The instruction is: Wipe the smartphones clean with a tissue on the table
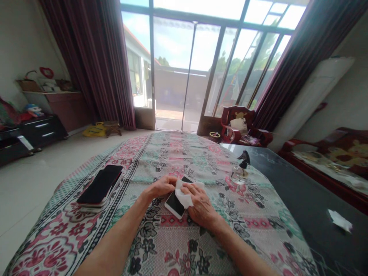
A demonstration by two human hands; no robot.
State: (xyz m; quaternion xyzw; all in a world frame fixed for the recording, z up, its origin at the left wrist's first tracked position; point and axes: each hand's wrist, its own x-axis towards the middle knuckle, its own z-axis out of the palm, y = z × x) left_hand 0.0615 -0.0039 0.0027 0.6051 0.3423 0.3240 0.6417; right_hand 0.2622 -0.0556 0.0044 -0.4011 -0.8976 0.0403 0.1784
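A white-edged phone (pixel 174 203) with a dark screen lies on the flowered cloth (pixel 161 237) in front of me. My left hand (pixel 161 187) has its fingers closed on the phone's left edge near the top. My right hand (pixel 201 205) presses a crumpled white tissue (pixel 183 194) onto the screen, fingers curled around it.
A stack of dark phones (pixel 100 184) lies on the cloth to the left. A small clear spray bottle (pixel 240 168) with a black top stands to the right. A scrap of white paper (pixel 340 220) rests on the dark glass table (pixel 310 199). Red wooden chairs (pixel 241 124) stand by the window.
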